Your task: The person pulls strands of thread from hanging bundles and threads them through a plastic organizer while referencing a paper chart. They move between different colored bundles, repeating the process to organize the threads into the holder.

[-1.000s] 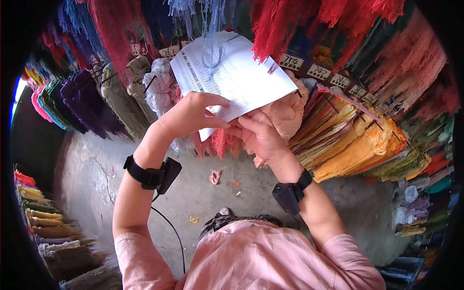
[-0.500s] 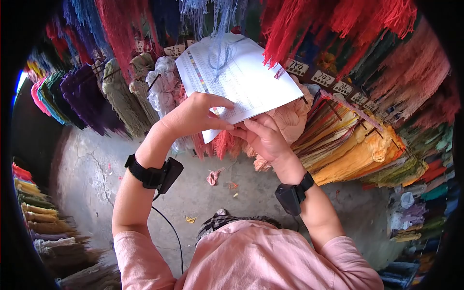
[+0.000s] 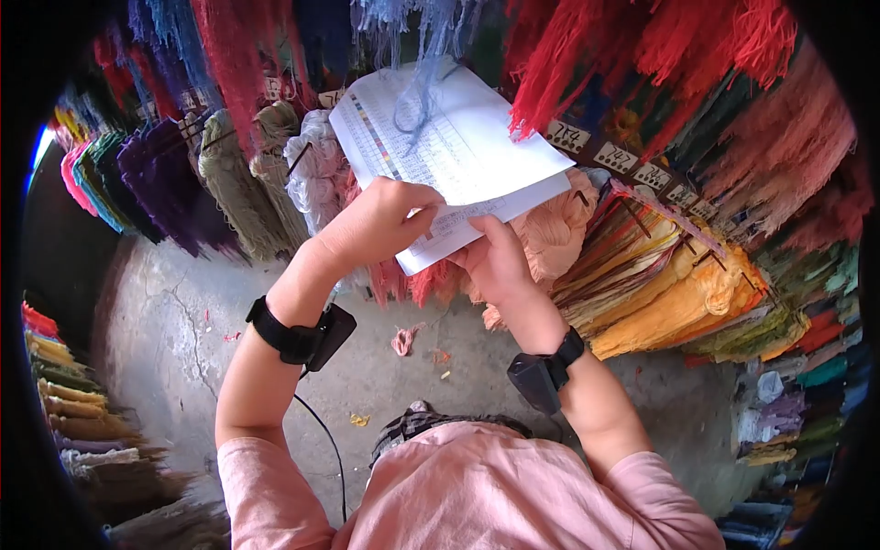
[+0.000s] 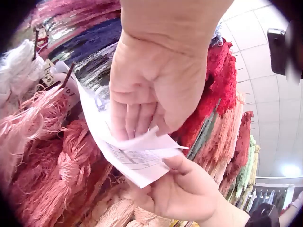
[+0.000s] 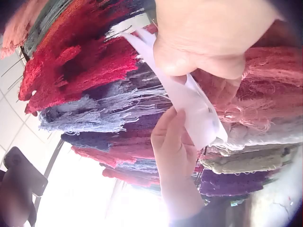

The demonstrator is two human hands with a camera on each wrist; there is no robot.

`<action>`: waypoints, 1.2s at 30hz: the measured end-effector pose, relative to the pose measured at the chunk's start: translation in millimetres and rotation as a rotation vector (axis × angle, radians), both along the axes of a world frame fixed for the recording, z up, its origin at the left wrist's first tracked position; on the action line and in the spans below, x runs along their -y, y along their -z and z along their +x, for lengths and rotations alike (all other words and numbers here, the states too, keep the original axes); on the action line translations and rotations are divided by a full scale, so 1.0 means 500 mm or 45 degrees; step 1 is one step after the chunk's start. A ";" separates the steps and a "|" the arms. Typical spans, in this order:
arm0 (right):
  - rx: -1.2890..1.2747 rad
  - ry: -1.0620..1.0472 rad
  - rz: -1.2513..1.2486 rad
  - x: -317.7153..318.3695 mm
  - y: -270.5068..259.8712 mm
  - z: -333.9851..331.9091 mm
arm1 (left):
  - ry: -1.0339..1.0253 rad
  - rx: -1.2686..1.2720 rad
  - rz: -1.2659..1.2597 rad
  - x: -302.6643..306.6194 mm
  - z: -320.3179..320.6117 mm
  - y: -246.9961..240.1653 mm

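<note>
I hold printed papers [image 3: 495, 147] at 12 o'clock in front of me, the top sheet's near edge lifted off the one beneath. At the papers' 7 o'clock, my left hand [image 3: 380, 220] has thumb and fingers bent together, pinching that lifted edge. My right hand [image 3: 502, 261], at their 5 o'clock, is partly closed, thumb on top and fingers underneath, gripping the lower sheet. Around the papers, blue threads [image 3: 426, 37] dangle at 12, red yarn [image 3: 573, 64] at 2, a peach skein [image 3: 555, 225] sits at 4, white yarn [image 3: 316, 170] at 9
</note>
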State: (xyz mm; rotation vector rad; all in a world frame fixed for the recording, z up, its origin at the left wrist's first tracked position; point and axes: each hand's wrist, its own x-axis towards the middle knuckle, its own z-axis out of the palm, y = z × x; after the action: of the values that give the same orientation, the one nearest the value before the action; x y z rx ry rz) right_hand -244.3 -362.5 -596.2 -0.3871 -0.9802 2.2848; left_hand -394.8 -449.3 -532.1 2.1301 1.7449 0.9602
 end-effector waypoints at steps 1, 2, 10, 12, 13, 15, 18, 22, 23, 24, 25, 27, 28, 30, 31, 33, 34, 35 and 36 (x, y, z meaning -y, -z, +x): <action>0.066 0.085 -0.024 0.003 -0.001 -0.011 | -0.058 -0.031 0.056 0.004 0.001 0.000; 0.131 0.167 -0.047 0.005 -0.001 -0.020 | -0.136 0.051 0.087 0.015 -0.001 -0.007; 0.138 0.254 0.299 0.003 0.008 0.036 | -0.759 1.189 0.604 0.252 -0.246 0.001; 0.104 0.045 0.113 0.002 -0.006 0.105 | -0.937 1.319 0.632 0.387 -0.342 0.091; 0.118 0.033 0.119 0.000 -0.003 0.122 | -1.133 1.259 0.654 0.435 -0.377 0.141; 0.143 0.012 0.130 0.001 0.005 0.147 | -1.562 0.804 0.794 0.482 -0.353 0.172; 0.091 -0.081 0.188 0.025 0.004 0.195 | -1.804 -0.123 1.085 0.456 -0.165 0.116; 0.147 -0.140 0.187 0.049 0.039 0.240 | -1.297 -0.336 0.691 0.347 0.089 0.097; 0.161 -0.123 0.194 0.065 0.034 0.247 | -1.403 -0.456 0.554 0.320 0.111 0.113; 0.124 -0.170 0.183 0.077 0.030 0.261 | -1.503 -0.476 0.513 0.300 0.119 0.127; 0.074 -0.232 0.175 0.087 0.026 0.267 | -1.529 -0.458 0.640 0.287 0.112 0.136; 0.057 -0.358 0.123 0.104 0.022 0.287 | -1.480 -0.324 0.797 0.291 0.104 0.135; 0.077 -0.374 0.133 0.107 0.030 0.302 | -1.404 -0.203 0.828 0.302 0.105 0.129; 0.124 -0.415 0.149 0.112 0.057 0.330 | -1.254 0.478 0.941 0.310 0.125 0.129; 0.129 -0.436 0.142 0.114 0.072 0.341 | -1.144 0.718 0.869 0.320 0.139 0.132; 0.175 -0.462 0.118 0.127 0.093 0.362 | -0.941 1.019 0.687 0.343 0.178 0.132; 0.201 -0.466 0.106 0.131 0.100 0.374 | -0.830 1.231 0.661 0.351 0.202 0.130; 0.207 -0.488 0.123 0.135 0.105 0.381 | -0.711 1.442 0.631 0.359 0.224 0.130; 0.213 -0.510 0.140 0.142 0.109 0.385 | -0.586 1.649 0.598 0.366 0.241 0.128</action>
State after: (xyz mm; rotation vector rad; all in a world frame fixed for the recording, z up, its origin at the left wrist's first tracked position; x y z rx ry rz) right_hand -51.6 -433.6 -650.7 -0.3659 -1.3648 2.5668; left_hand -274.4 -632.3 -596.1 0.6891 1.2789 2.2937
